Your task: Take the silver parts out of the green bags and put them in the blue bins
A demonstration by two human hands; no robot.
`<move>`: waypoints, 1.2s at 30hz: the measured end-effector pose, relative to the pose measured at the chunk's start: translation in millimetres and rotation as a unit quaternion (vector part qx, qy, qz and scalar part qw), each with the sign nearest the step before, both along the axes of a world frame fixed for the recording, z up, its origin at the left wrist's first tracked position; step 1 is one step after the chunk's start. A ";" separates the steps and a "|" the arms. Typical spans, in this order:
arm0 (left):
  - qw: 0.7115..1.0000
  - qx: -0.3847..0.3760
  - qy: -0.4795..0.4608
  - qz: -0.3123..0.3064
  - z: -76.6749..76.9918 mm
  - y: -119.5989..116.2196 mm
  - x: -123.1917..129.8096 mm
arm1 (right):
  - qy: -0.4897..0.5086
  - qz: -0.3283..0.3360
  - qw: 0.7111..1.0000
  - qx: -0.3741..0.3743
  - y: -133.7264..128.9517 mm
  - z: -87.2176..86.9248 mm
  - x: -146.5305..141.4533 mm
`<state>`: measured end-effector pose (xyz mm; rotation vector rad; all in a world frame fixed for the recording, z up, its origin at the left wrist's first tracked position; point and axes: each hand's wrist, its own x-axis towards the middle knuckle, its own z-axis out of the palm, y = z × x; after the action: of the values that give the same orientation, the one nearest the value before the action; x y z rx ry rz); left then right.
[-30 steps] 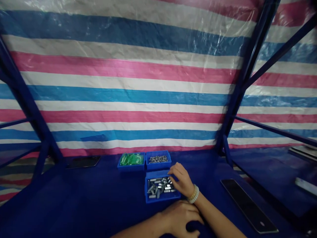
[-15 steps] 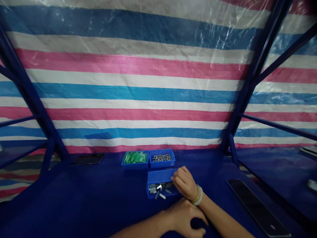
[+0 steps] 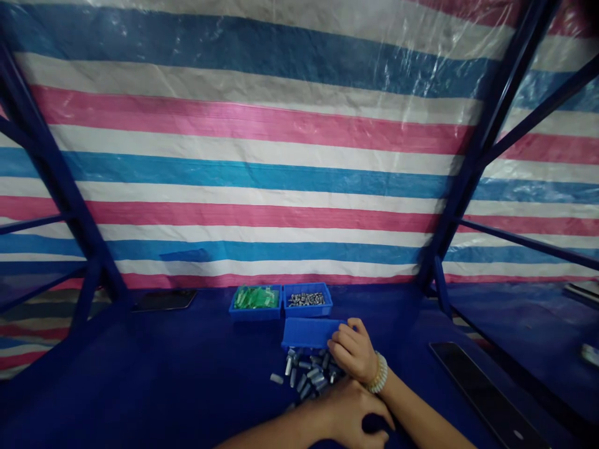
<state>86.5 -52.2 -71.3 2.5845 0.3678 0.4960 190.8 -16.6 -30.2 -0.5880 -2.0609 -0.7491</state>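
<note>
Leftward from your right hand [image 3: 355,352], fingers curled onto its end, the tipped blue bin [image 3: 306,332] lies crosswise; your left hand [image 3: 350,408], loosely open, is farther.

Behind the blue table [image 3: 187,362] hangs a wrinkled plastic sheet [image 3: 262,143] striped pink, white and blue, glossy with reflections, between slanting dark-blue metal posts [image 3: 486,118].
</note>
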 end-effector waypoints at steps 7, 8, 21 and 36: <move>1.000 -0.008 -0.009 -0.003 0.3 0.1 -1.1 | 0.031 0.030 0.998 0.037 2.3 -1.2 -1.2; 1.000 -0.009 -0.010 -0.005 0.6 0.1 -1.0 | 0.041 0.032 0.998 0.040 2.4 -1.6 -1.0; 0.998 -0.011 -0.046 -0.044 3.3 2.4 0.0 | 0.097 0.040 0.991 0.080 3.7 3.7 17.6; 0.995 -0.016 -0.073 -0.062 2.9 2.9 -1.8 | 0.377 -0.178 0.893 -0.169 87.7 -18.9 126.6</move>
<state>84.8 -49.3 -68.3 2.5039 0.1628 0.6246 317.5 71.1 -49.1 -1.2561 -1.3583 -0.2674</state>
